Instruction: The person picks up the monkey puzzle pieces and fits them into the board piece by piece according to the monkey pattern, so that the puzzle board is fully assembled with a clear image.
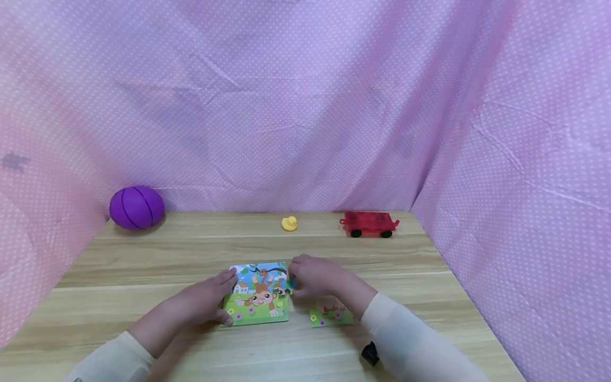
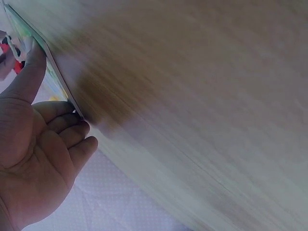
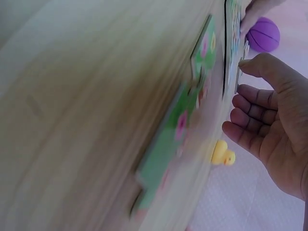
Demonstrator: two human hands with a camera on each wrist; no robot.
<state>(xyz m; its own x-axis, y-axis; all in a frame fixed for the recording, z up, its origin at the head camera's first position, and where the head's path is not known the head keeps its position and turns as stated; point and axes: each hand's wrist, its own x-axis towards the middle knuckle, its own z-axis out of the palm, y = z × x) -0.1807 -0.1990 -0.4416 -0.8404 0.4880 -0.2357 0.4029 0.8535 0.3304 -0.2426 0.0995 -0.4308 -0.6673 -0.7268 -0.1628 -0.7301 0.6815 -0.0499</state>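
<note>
One hand (image 1: 205,298), the left, holds a monkey puzzle (image 1: 258,313) with illegible corner print (image 1: 279,317).

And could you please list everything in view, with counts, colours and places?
Ball: one, purple, back left
Duck: one, yellow, back middle
Wheeled toy: one, red, back right
Puzzle board: one, multicoloured, front middle
Held piece: one, multicoloured, board's right edge
Loose pieces: at least two, mainly green, right of board
Unidentified object: one, black, front right
Table: one, light brown, underneath
Dotted cloth: count unclear, pink-purple, around table
Sleeves: two, pale, forearms
Left grip: one, bare, board's left edge
Right grip: one, bare, pinching held piece
</note>
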